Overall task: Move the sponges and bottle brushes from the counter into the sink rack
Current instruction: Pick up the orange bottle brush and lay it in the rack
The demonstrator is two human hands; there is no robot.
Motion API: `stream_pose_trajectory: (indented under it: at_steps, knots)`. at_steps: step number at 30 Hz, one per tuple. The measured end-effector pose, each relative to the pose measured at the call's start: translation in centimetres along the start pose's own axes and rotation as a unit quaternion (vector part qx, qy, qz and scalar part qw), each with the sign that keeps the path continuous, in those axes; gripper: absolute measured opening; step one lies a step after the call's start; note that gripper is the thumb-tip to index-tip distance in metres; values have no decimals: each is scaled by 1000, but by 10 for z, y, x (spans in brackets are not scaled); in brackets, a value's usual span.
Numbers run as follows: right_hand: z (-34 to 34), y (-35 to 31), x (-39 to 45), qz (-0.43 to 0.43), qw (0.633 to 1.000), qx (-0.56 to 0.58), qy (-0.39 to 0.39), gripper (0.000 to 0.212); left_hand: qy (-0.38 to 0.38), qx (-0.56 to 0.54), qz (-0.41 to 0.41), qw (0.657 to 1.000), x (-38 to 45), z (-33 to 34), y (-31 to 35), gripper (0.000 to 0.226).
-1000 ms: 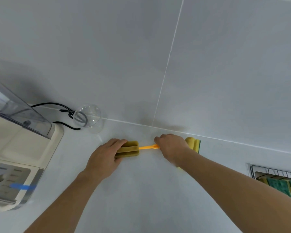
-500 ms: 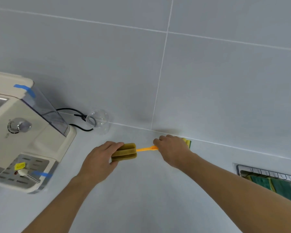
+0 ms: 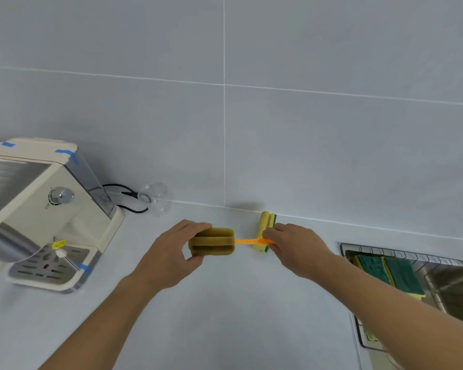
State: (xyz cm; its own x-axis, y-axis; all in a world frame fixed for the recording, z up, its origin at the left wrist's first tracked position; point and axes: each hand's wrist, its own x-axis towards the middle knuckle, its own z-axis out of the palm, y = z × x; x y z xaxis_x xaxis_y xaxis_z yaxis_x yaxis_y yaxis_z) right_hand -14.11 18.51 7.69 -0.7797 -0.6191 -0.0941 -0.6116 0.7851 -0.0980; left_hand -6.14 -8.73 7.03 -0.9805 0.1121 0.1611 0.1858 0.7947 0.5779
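Fingers of both hands pinch the bottle brush [image 3: 217,243] above bare counter [image 3: 225,316], left [image 3: 171,252] on its sponge head, right [image 3: 297,247] on its handle.

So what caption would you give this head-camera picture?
Both hands lift a bottle brush: left hand on its sponge head, right hand on the orange handle, near the sink rack.

A home kitchen, by the look of it: pale grey wall tiles [image 3: 332,142] rise behind a white countertop [image 3: 225,316], a cream espresso machine with a metal drip tray [image 3: 46,209] stands at the left, and a stainless steel sink [image 3: 455,287] holds green-and-yellow scrubbing sponges [image 3: 390,273] in a wire rack [image 3: 380,251].
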Motion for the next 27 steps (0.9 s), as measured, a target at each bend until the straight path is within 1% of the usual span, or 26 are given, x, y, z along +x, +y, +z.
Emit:
stream_pose_trajectory:
  at_steps: [3,6,10,13,17,21,23,27]
  knots:
    - [-4,11,-29,13,1000,25,6,23,-7,-77,5,997,-2,1,25,55]
    - [-4,26,-62,34,998,57,2,26,-17,-136,16,990,0,7,54,51]
    - [1,47,-101,88,991,101,-13,31,-44,-165,39,984,8,24,91,45]
    - [1,55,-131,137,981,140,-8,44,-58,-178,65,980,14,39,119,43]
    - [-9,56,-171,175,952,241,73,55,-103,-171,93,976,23,59,159,40]
    - [-25,51,-194,172,933,283,139,61,-138,-142,107,974,31,77,194,40]
    - [-27,53,-201,156,926,296,175,61,-151,-134,115,973,33,86,212,41]
    - [-22,68,-216,136,918,309,209,55,-165,-129,135,968,36,101,248,42]
